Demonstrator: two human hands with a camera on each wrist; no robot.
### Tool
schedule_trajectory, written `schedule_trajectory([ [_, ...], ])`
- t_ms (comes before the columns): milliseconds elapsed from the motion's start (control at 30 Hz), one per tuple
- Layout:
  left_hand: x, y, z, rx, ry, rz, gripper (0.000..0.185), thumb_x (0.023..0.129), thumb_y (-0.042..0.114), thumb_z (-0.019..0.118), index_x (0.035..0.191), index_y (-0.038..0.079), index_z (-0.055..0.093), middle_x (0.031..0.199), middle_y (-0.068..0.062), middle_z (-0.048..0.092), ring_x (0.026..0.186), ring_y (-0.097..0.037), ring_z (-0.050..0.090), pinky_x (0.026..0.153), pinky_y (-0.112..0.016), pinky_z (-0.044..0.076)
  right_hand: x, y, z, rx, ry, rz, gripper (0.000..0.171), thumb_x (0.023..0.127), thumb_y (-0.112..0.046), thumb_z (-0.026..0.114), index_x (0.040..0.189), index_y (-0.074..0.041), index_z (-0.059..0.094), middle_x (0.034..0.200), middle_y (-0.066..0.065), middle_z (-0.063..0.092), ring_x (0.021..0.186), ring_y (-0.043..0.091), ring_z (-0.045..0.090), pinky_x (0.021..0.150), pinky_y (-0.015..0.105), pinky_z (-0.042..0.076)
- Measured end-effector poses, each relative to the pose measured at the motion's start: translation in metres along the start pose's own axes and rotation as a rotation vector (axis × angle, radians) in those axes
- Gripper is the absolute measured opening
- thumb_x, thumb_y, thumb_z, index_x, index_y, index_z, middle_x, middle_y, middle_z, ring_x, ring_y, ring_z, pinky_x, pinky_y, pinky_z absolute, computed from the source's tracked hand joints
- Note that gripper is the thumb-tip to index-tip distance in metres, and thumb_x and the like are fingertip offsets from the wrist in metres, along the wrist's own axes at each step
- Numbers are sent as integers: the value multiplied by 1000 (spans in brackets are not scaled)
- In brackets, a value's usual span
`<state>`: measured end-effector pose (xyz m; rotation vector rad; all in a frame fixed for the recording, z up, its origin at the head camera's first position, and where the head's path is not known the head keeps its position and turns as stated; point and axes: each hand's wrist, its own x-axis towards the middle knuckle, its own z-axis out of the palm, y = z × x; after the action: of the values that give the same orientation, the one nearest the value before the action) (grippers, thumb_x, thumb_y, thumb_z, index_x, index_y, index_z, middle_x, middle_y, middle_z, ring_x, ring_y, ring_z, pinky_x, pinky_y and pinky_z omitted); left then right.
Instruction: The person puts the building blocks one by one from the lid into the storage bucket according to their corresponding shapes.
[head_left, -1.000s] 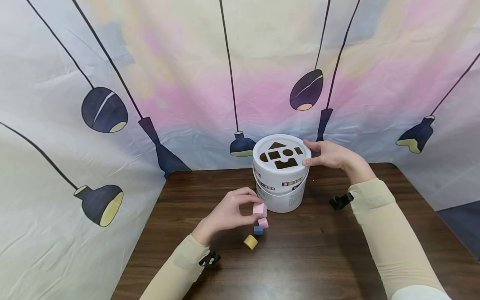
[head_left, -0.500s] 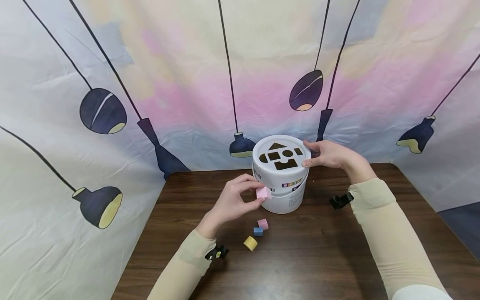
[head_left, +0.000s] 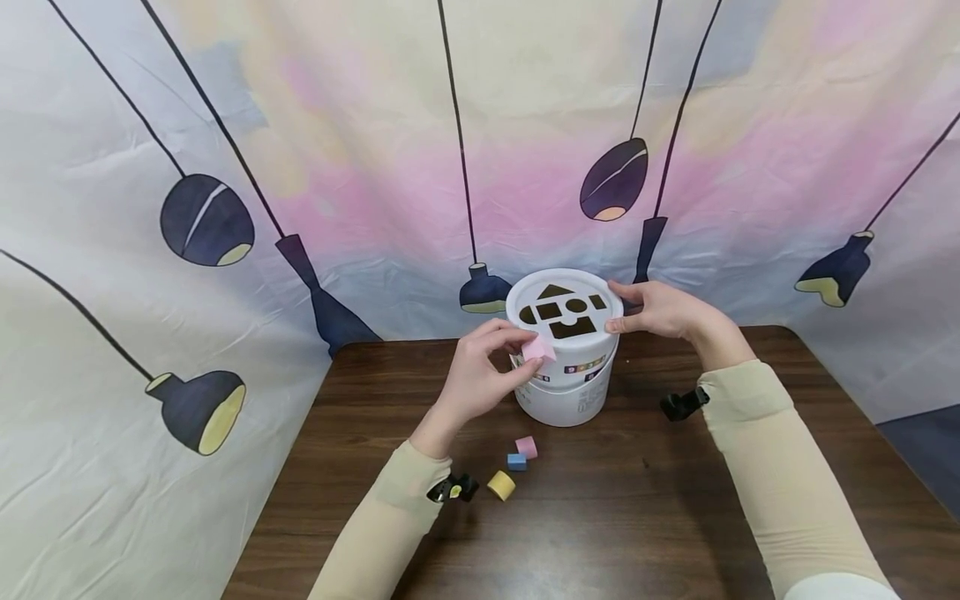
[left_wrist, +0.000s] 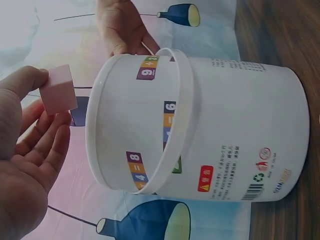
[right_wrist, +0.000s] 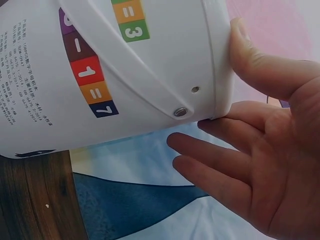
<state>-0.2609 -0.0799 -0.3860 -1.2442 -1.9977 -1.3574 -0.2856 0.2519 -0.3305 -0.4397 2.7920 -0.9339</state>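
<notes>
Table [head_left: 675,517] surface is dark wood grain, set into a corner formed by a hung cloth [head_left: 360,167] printed with dark pendant lamps on a pastel pink, yellow and blue ground. The cloth covers the view behind the far edge and along both side edges of the table.

A white bucket [head_left: 564,392] stands upright near the middle of the far edge. Its lid [head_left: 564,310] carries shaped cut-outs; number stickers run round the wall.

The left hand [head_left: 480,379] pinches a pink block [head_left: 538,348] between thumb and fingertips, the other fingers loosely curled. The block is held off the table at the lid's near left rim; contact with the rim cannot be determined.

The right hand [head_left: 660,310] rests against the lid's right rim, thumb on the rim and fingers extended, nearly straight.

Three small blocks lie on the table in front of the bucket: pink [head_left: 527,447], blue [head_left: 516,462] and yellow [head_left: 500,485], close together.
</notes>
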Motion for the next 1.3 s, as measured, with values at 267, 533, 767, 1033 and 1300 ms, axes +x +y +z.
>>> schedule_trajectory([
  [267,27,-4,3,57,39,-68,30,92,13,87,120,3,81,112,-9,73,96,-21,70,80,-43,63,0,2,1,14,-2,13,97,95,-39,84,167,0,31,164,29,39,154,49,31,123,66,26],
  [533,38,-14,11,74,94,-244,32,95,13,85,123,-1,79,113,-14,70,94,-24,72,86,-39,63,3,3,4,23,-8,28,98,96,-42,82,168,-2,29,164,32,36,155,49,30,124,67,24],
  [767,47,-20,18,140,54,-327,31,96,17,84,123,2,80,111,-12,70,94,-22,71,84,-25,60,1,2,4,30,-8,36,97,97,-41,82,168,-3,28,164,33,35,155,50,28,123,67,24],
  [1033,57,-21,21,172,15,-398,33,96,23,84,123,4,80,111,-10,71,91,-19,73,78,-24,60,1,1,3,19,-15,34,98,97,-43,81,168,-3,28,165,32,35,154,50,29,123,68,26],
  [1300,68,-23,24,206,-64,-437,35,99,20,81,129,2,78,116,-13,68,95,-21,73,80,-25,60,0,3,4,30,-6,40,96,97,-42,81,169,-4,28,165,32,35,154,50,30,123,67,26],
])
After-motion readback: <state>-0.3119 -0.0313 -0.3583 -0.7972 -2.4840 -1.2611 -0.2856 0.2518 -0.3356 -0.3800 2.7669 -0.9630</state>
